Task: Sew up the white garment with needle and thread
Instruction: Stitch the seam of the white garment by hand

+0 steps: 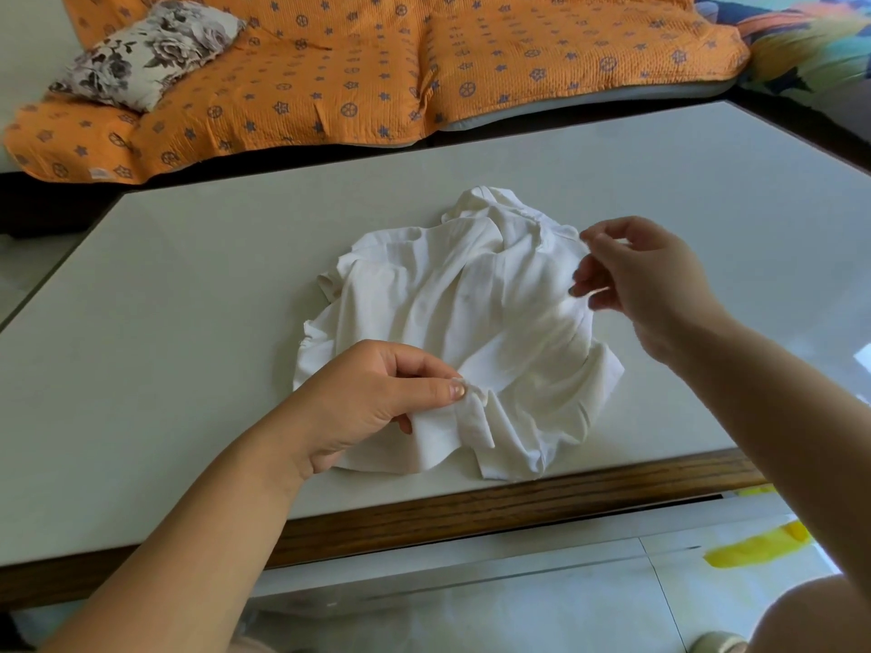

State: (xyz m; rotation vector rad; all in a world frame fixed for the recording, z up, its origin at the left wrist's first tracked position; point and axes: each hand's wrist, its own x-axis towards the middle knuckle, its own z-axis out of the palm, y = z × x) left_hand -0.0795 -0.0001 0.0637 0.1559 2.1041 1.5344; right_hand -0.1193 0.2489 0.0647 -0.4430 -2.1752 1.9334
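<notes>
The left hand point(377, 402) sits low at the near side of the heap, thumb and forefinger closed in a pinch on a small gathered fold of the white garment point(471, 299), with a flap of cloth hanging below the fingers. The right hand point(650, 285) is raised over the garment's right side, its fingers curled and the tips drawn close together around something fine and pale. It is too small and blurred to tell whether that is a needle, a length of thread or a bit of the cloth itself, so I cannot say what, if anything, this hand holds.

The garment lies crumpled in a loose mound on the pale counter point(188, 285), near its wooden front edge point(471, 511), with a collar-like fold at the far side.

It looks like thin, light woven cloth, soft and limp. It will likely crease wherever it is pinched and slide easily over the smooth counter top if pulled from one side only. A sound grip would be right beside the spot to be stitched, pinching both layers between thumb and forefinger as the left hand does now, so the cloth stays taut against the pull of the thread. Holding the bulk of the heap would give little control.

Beyond the counter is a sofa under an orange patterned cover point(377, 63), with a floral cushion point(151, 54) on it.
</notes>
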